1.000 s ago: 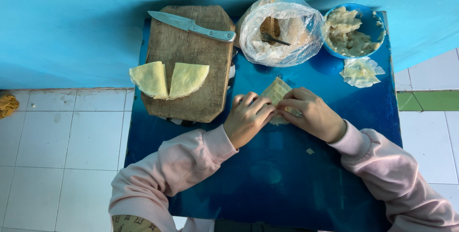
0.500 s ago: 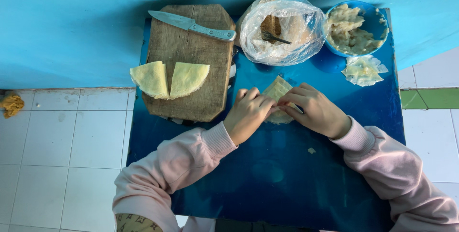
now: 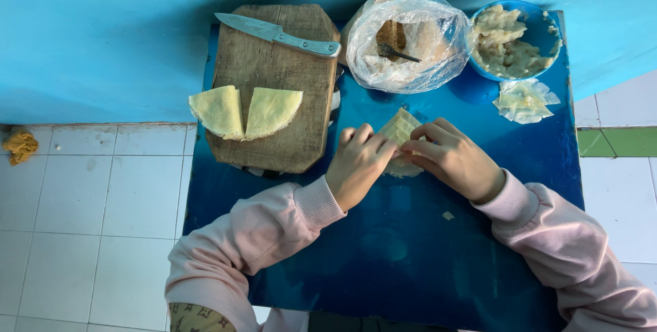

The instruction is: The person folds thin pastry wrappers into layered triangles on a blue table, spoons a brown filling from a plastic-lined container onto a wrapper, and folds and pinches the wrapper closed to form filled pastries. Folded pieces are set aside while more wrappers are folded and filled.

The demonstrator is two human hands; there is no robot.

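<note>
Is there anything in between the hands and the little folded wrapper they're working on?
Nothing visible. Both the left hand and the right hand already touch the folded wrapper on the blue table. The plastic bag and the cutting board lie farther off.

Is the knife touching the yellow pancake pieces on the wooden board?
Apart. The head view shows the knife at the board's far edge, with bare wood between it and the pancake pieces.

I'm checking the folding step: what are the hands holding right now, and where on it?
Both hands hold a pale folded wrapper on the blue table: the left hand pinches its left edge, the right hand its right edge. Its tip pokes out above the fingers.
</note>
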